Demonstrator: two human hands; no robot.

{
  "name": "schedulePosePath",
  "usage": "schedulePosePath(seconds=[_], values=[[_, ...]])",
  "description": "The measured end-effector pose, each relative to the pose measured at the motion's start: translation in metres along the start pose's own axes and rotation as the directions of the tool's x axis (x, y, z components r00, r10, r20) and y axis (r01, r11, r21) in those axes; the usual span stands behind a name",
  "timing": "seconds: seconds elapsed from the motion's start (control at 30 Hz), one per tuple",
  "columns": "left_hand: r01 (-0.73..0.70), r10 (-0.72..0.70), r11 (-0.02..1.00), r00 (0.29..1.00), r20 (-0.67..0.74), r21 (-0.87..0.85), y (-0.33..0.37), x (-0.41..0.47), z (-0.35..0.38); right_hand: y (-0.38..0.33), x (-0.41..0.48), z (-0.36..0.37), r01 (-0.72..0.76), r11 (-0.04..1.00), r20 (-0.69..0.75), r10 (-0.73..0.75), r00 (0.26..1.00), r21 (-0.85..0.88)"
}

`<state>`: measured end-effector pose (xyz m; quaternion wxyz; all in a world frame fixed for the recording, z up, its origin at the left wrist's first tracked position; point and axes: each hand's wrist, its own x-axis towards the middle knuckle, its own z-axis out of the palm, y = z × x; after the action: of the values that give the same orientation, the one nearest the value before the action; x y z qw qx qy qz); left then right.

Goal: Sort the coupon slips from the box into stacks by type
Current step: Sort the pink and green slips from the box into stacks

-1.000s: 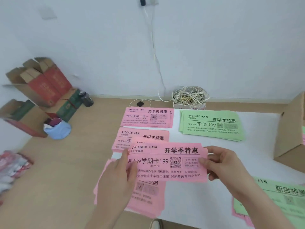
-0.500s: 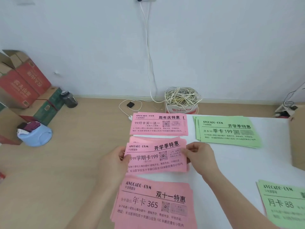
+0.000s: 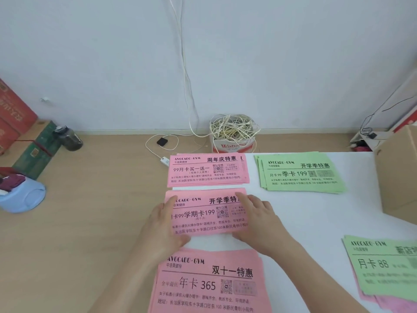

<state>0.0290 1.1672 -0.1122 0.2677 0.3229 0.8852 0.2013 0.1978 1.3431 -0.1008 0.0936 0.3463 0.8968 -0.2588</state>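
One pink semester-card slip [image 3: 203, 214], held above the desk [image 3: 316, 218] a second ago, now lies on the middle pink stack [image 3: 225, 190]. The left hand [image 3: 162, 224] and right hand [image 3: 256, 220] span its ends, fingers [image 3: 244, 196] spread. Whether they pinch or merely press cannot be told. Judged nearly placed.

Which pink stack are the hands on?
The middle stack, printed 学期卡199: the left hand and right hand rest on its ends. It lies between the far stack, 99月卡, and the near stack, 年卡365.
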Motion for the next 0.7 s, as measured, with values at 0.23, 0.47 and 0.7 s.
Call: schedulePosePath(seconds=[0.23, 0.47, 0.7], values=[[-0.252, 0.314, 0.932, 0.920, -0.235, 0.259, 0.047, -0.014, 0.002, 0.060, -0.061, -0.058, -0.082, 0.989, 0.035, 0.087, 0.996, -0.125], [-0.676, 0.715, 0.661, 0.699, -0.002, 0.326, 0.151, -0.037, 0.090, 0.167, -0.118, -0.069, -0.275, 0.915, 0.107, 0.318, 0.942, -0.295], [-0.735, 0.623, 0.598, 0.677, 0.392, 0.319, 0.242, -0.063, 0.187, 0.222, -0.132, -0.048, -0.145, 0.978, 0.007, 0.148, 0.989, -0.153]])
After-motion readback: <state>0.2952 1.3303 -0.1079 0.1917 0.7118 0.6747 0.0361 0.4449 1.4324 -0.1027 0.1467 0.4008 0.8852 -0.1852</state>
